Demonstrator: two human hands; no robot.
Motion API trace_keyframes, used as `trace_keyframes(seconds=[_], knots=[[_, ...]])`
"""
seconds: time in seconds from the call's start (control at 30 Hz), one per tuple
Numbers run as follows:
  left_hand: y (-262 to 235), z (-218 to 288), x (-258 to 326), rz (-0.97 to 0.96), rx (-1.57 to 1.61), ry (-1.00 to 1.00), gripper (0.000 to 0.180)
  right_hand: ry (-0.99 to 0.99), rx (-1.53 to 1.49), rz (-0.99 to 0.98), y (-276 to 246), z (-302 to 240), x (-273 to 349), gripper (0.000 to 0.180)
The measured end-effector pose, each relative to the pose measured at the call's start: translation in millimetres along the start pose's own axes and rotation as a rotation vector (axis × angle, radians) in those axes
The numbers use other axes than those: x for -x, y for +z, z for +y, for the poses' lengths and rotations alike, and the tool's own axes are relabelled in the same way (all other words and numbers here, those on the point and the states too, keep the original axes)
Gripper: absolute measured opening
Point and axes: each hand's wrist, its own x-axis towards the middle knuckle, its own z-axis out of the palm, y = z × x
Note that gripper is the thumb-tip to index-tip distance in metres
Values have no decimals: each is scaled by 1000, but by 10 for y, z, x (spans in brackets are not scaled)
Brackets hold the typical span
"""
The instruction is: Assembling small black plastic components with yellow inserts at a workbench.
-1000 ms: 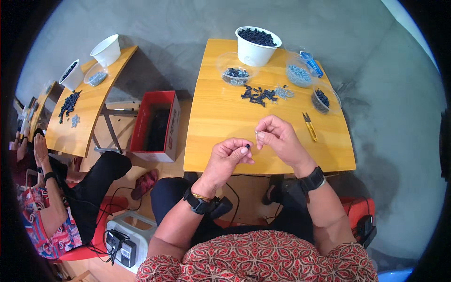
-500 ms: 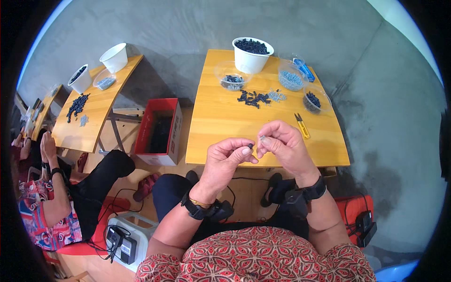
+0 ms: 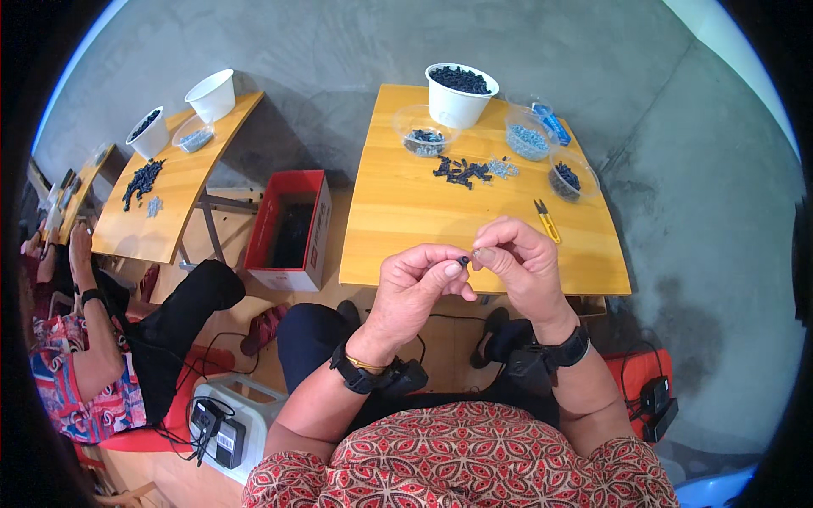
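Over the table's near edge, my left hand (image 3: 417, 284) pinches a small black plastic piece (image 3: 463, 262) between thumb and forefinger. My right hand (image 3: 523, 264) is closed in a pinch right beside it, on a tiny pale grey piece that its fingertips mostly cover. The two hands' fingertips meet or nearly meet; I cannot tell whether the pieces touch. Ahead on the wooden table (image 3: 389, 212) lie a loose pile of black pieces (image 3: 460, 172) and a small heap of pale grey pieces (image 3: 503, 168). Yellow-handled thread snips (image 3: 547, 222) lie beyond my right hand.
At the back stand a white tub (image 3: 458, 106) of black pieces and clear bowls (image 3: 529, 140) of small parts, beside a blue box (image 3: 554, 125). A red-rimmed carton (image 3: 288, 229) sits on the floor at left. Another person (image 3: 93, 364) sits at a neighbouring table (image 3: 135, 233).
My right hand's fingertips have closed the gap to the black piece in my left hand. The whole view has shifted slightly.
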Motion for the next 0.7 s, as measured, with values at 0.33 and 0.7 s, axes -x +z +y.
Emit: trace_keyframes(seconds=[0.33, 0.7], knots=[[3, -13, 11, 69, -114, -6, 12, -75, 125, -1, 19, 28, -8, 4], [-5, -21, 27, 36, -149, -7, 11, -113, 296, -40, -1, -84, 9, 5]])
